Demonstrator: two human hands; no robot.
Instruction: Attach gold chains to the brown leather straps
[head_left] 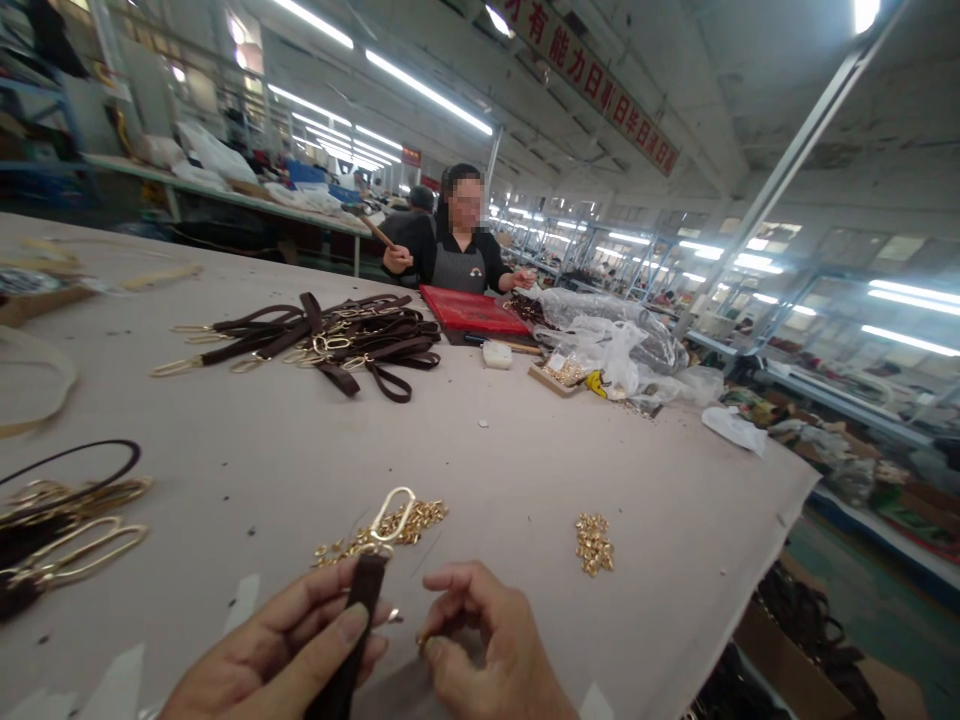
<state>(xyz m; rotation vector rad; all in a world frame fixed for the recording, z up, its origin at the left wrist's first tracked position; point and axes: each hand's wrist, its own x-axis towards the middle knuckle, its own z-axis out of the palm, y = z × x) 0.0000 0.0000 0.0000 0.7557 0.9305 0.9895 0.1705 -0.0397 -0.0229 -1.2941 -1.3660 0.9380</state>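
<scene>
Two hands of ours are over the table [465, 450]. In our left hand [277, 645] the grip is closed on a dark brown strap [365, 590], thumb across its face, fingers behind. We see the strap slanting upward just left of our right hand [499, 640], a gold clasp [406, 515] at its upper end. Our right grip is pinched, thumb against fingertip, on a tiny piece [422, 640] mostly hidden by the fingers.

Beyond the clasp we have a scatter of small gold fittings [427, 514]; a second pile [595, 545] lies off to our right. Farther back is a heap of brown straps [345, 335] with gold clasps. Across from us, a person [435, 258] holds a stick-like tool [379, 234] behind a red slab [476, 311].
</scene>
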